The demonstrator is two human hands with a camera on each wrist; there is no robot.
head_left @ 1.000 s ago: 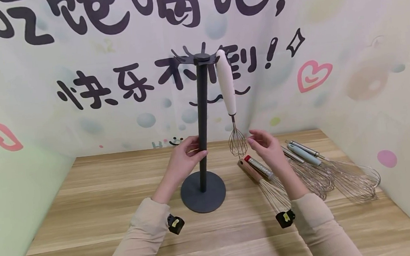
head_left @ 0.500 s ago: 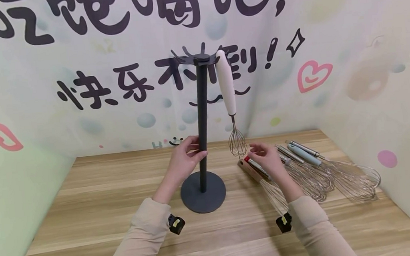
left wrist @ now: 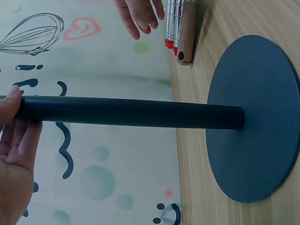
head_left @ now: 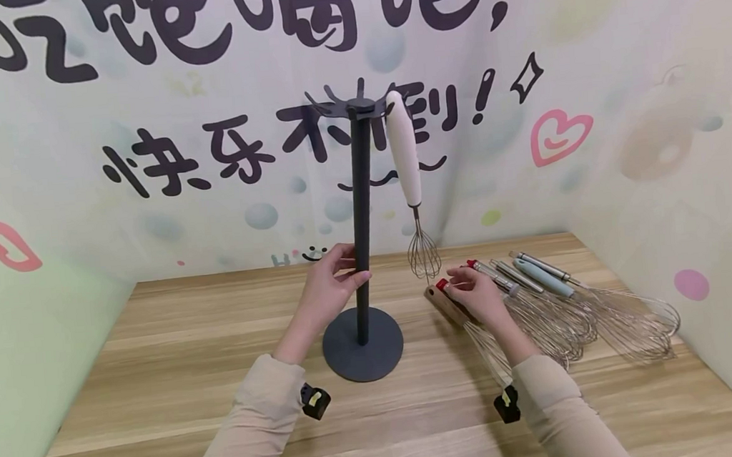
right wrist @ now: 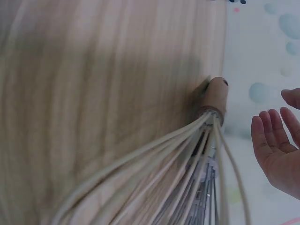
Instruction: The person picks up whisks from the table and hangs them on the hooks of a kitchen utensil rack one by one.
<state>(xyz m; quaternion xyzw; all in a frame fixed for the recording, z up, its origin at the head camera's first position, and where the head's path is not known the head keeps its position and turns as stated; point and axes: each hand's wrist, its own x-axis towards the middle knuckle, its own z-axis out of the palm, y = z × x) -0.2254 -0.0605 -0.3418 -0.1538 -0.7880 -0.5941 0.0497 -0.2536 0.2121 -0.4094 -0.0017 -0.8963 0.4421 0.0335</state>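
My left hand [head_left: 322, 293] holds the post of a dark utensil stand [head_left: 360, 186], thumb in front and fingers behind; the left wrist view shows this grip above the round base [left wrist: 255, 154]. From a hook at the stand's top hangs a small whisk with a white handle [head_left: 404, 154]. My right hand [head_left: 482, 297] is over the whisks to the right of the stand, fingers loosely bent and holding nothing. Nearest to it are a whisk with a wooden handle [head_left: 450, 308] and one with a red handle end [head_left: 441, 285], partly hidden by the hand.
Further right on the wooden table [head_left: 178, 387] lie several whisks, one with a light blue handle [head_left: 543, 277], another with a red end [head_left: 472, 264]. A printed backdrop [head_left: 230, 218] rises behind the table. Other hooks [head_left: 328, 102] fan out from the stand's top.
My right hand has lowered from beside the hanging whisk toward the handles of the lying whisks. The left hand and the stand have stayed in place.
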